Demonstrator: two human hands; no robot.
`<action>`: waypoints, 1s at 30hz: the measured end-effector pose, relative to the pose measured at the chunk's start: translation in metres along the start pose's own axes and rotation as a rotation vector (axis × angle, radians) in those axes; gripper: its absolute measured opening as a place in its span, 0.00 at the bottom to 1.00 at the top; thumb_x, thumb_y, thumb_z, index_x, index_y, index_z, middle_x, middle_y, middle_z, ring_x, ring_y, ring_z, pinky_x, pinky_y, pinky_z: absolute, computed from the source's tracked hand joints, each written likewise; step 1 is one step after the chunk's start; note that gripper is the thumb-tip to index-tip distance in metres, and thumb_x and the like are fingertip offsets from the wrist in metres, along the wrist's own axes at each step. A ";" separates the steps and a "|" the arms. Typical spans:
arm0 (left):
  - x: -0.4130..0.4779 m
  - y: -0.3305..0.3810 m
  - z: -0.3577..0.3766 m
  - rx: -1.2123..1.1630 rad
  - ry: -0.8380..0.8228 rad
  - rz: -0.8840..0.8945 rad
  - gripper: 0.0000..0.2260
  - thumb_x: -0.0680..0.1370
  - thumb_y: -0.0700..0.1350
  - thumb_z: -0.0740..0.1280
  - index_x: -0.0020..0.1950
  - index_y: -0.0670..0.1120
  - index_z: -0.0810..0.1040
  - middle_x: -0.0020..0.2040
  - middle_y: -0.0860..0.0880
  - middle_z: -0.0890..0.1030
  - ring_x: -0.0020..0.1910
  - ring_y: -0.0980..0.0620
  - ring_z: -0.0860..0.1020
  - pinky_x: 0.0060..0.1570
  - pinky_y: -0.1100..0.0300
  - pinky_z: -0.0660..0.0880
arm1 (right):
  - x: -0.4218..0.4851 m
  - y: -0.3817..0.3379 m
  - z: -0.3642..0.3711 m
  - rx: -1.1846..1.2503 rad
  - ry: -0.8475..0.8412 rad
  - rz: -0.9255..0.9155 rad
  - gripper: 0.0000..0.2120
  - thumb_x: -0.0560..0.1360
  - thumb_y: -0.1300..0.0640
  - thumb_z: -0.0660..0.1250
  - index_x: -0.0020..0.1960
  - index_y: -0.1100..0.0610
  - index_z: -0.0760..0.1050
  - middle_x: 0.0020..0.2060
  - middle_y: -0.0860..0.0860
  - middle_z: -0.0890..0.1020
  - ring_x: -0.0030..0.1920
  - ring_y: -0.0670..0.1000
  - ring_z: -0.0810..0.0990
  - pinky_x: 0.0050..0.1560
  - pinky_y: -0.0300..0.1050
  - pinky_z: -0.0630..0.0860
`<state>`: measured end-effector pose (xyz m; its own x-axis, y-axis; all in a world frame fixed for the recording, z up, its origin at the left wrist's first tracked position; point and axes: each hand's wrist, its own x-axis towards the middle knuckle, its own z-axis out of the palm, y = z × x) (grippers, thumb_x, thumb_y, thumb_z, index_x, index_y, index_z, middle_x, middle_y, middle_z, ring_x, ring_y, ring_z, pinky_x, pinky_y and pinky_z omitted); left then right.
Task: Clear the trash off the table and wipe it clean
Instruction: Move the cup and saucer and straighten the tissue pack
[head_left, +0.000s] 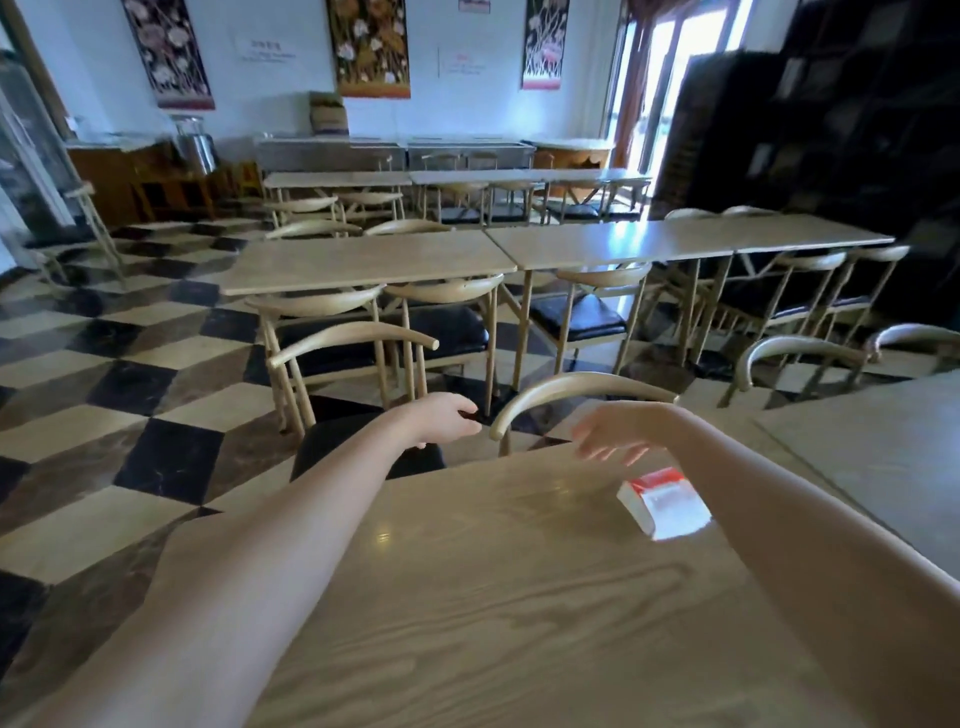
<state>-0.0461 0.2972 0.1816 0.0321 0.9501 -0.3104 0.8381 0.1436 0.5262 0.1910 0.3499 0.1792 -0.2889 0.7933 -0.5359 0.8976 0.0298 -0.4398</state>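
A light wood-grain table (467, 597) fills the lower part of the head view. On its far right part lies a white and red packet (662, 501), tilted. My right hand (618, 434) hovers just beyond and above the packet, fingers spread, holding nothing. My left hand (447, 418) reaches past the table's far edge toward the curved back of a chair (571, 389). Its fingers are loosely curled near something small and dark, and whether it holds that is unclear.
A second chair with a black seat (358, 343) stands beyond the table's far left corner. Rows of tables (374, 260) and chairs fill the room behind. Checkered floor (130, 415) lies to the left. Another table (883, 441) adjoins on the right.
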 end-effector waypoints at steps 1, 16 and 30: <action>0.009 0.015 0.008 -0.006 0.018 0.006 0.24 0.79 0.50 0.61 0.75 0.51 0.61 0.74 0.46 0.66 0.69 0.45 0.68 0.65 0.49 0.69 | 0.002 0.016 -0.008 0.006 0.012 0.017 0.26 0.76 0.58 0.66 0.72 0.56 0.63 0.67 0.56 0.73 0.66 0.56 0.73 0.63 0.54 0.74; 0.170 0.141 0.218 -0.115 -0.118 -0.100 0.34 0.80 0.51 0.59 0.77 0.52 0.38 0.79 0.43 0.46 0.77 0.41 0.50 0.73 0.45 0.57 | 0.099 0.264 -0.028 -0.150 0.247 0.150 0.37 0.74 0.46 0.67 0.76 0.53 0.53 0.74 0.56 0.61 0.74 0.60 0.58 0.72 0.57 0.59; 0.240 0.145 0.334 -0.522 0.163 -0.389 0.12 0.73 0.43 0.67 0.55 0.40 0.72 0.55 0.41 0.79 0.54 0.42 0.78 0.52 0.53 0.75 | 0.188 0.322 0.023 0.228 0.250 0.075 0.20 0.77 0.50 0.61 0.67 0.57 0.69 0.63 0.59 0.75 0.63 0.58 0.73 0.53 0.44 0.68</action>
<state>0.2648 0.4538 -0.0809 -0.3357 0.8258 -0.4532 0.3971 0.5603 0.7268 0.4179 0.4943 -0.0800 -0.1086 0.9135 -0.3920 0.8076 -0.1488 -0.5707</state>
